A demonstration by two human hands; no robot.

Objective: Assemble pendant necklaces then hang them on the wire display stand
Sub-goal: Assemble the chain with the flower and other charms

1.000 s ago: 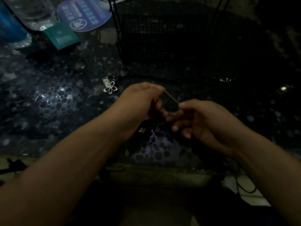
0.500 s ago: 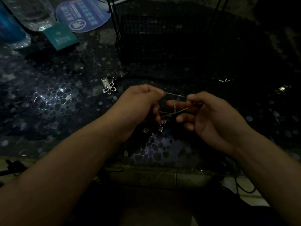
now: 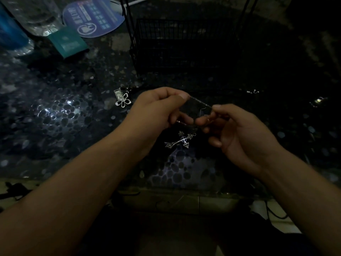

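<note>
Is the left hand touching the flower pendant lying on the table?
Apart. The head view shows dark table between the flower pendant and the left hand.

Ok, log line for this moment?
left hand pinches thin silver chain | right hand pinches chain | silver cross pendant beneath

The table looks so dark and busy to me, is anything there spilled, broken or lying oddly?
Nothing looks spilled or broken. The left hand and right hand pinch a thin chain stretched between them. A cross pendant lies loose on the table, and a flower pendant lies further left. The dim light hides fine detail.
</note>
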